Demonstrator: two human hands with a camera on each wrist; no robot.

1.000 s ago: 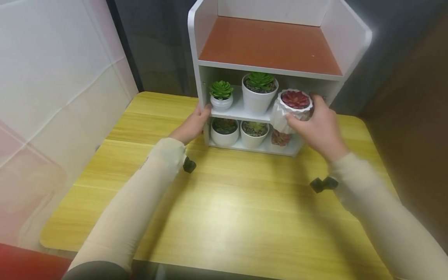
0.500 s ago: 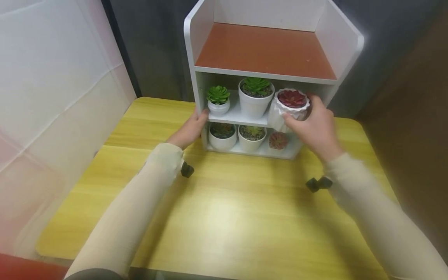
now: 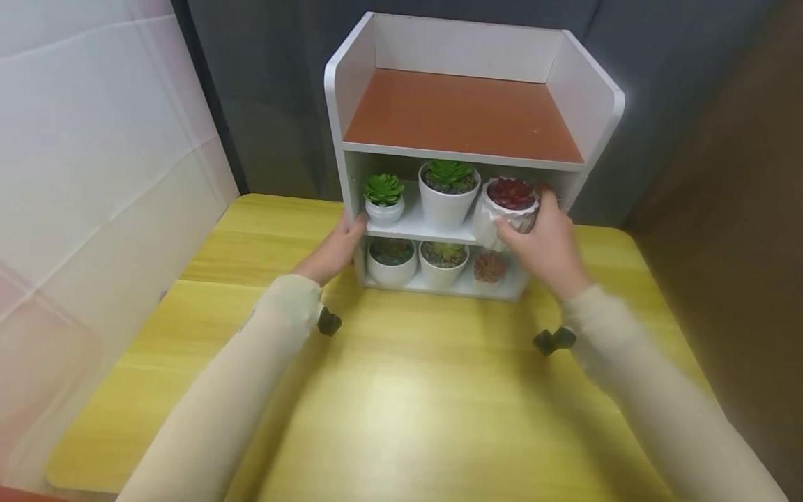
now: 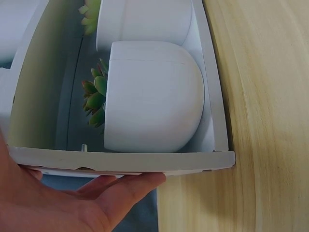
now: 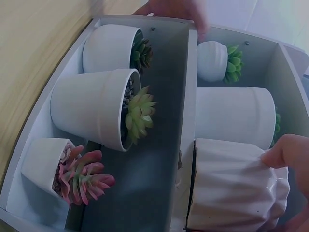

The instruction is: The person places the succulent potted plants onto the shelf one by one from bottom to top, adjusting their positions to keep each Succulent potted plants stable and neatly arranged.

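Note:
A ridged white pot (image 3: 486, 222) with a red succulent stands at the right end of the shelf rack's middle level, close to its front edge. My right hand (image 3: 547, 247) grips this pot from the right, thumb on its front. My left hand (image 3: 331, 251) holds the white shelf rack (image 3: 464, 152) by its left side, thumb at the front edge, fingers along the outer face in the left wrist view. Left of the ridged pot are a larger white pot (image 3: 447, 209) and a small round pot (image 3: 384, 212), both with green succulents.
On the bottom level stand a rounded white pot (image 3: 393, 272), a tapered pot (image 3: 442, 273) with a pale green succulent, and a small pot (image 5: 43, 162) with a pink succulent. The yellow wood-grain table (image 3: 401, 390) extends in front. A brown panel (image 3: 721, 181) is at right.
The head view has shifted, so the rack appears lower. My right hand has moved the ridged pot slightly farther in over the middle level. My left hand keeps its hold on the rack's side.

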